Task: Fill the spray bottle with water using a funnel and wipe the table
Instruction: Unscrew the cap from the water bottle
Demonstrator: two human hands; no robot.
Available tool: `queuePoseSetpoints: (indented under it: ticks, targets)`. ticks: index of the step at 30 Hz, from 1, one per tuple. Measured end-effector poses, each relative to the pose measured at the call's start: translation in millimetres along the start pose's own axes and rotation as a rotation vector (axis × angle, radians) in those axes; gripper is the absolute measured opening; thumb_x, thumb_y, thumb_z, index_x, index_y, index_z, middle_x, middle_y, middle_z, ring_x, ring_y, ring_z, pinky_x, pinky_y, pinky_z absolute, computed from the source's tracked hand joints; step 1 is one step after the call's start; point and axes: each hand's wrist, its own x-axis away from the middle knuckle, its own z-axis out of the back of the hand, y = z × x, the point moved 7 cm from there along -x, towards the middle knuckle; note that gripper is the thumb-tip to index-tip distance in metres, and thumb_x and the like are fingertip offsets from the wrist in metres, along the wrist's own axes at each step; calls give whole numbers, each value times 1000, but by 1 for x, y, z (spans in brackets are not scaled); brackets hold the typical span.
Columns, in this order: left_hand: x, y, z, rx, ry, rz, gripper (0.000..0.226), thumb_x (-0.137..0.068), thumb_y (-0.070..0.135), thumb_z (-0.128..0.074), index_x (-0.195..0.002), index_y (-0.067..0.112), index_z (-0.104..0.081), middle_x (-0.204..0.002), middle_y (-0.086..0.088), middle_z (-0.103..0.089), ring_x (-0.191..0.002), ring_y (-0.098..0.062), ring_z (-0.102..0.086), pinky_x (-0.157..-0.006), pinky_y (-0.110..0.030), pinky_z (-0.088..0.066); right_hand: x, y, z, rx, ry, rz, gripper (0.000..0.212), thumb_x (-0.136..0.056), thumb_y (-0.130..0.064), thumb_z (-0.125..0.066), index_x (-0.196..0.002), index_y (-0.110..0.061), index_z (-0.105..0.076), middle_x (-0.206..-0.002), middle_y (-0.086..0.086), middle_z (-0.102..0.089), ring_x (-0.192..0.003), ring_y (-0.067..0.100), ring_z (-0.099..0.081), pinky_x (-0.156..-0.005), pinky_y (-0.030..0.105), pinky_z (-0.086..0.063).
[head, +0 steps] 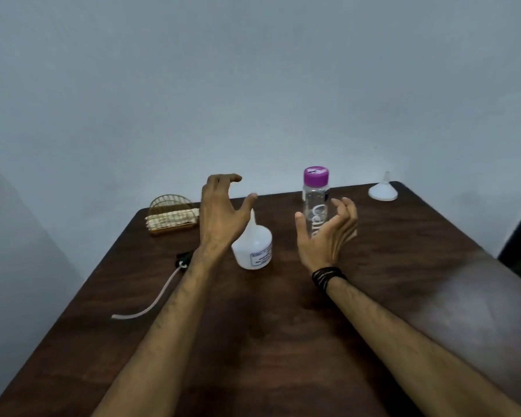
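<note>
the left hand (220,210) hides part of the one white nozzle bottle (252,246); the right hand (328,233) covers the one water bottle's (315,200) base. both hands hover with fingers spread, holding nothing. one funnel (383,190) sits inverted at the tabletop's (283,326) far right corner.

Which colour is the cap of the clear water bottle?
Purple; the cap shows clearly in the head view.

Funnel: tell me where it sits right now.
In the head view, the white funnel stands spout-up at the table's far right corner, right of the purple-capped water bottle.
</note>
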Motion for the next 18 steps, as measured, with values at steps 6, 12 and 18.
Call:
queuePoseSetpoints:
  ticks: [6, 12, 18]
  targets:
    - [-30, 61, -59, 170, -284, -38, 60, -88, 47, -72, -138, 20, -53, -135, -1, -57, -111, -11, -57, -90, -29, -50, -15, 36, -29, -136, -509, -184, 81, -82, -47, -73, -144, -22, -28, -139, 0, -52, -120, 11, -51, -111, 39, -35]
    - [-31, 82, -111, 302, -539, 20, 60, -95, 34, -69, -148, 17, -48, -145, -5, -56, -125, -19, -58, -106, -32, -48, -7, 47, -39, -264, -661, -237, 67, -85, -56, -66, -137, -27, -34, -124, -1, -62, -106, 13, -64, -93, 40, -56]
    - [-29, 81, -112, 421, -370, 93, 48, -88, 21, -77, -128, 18, -51, -118, -6, -69, -101, -18, -66, -87, -22, -53, -5, 48, -44, -316, -647, -212, 69, -84, -61, -62, -138, -28, -33, -127, 0, -61, -111, 11, -63, -93, 34, -55]
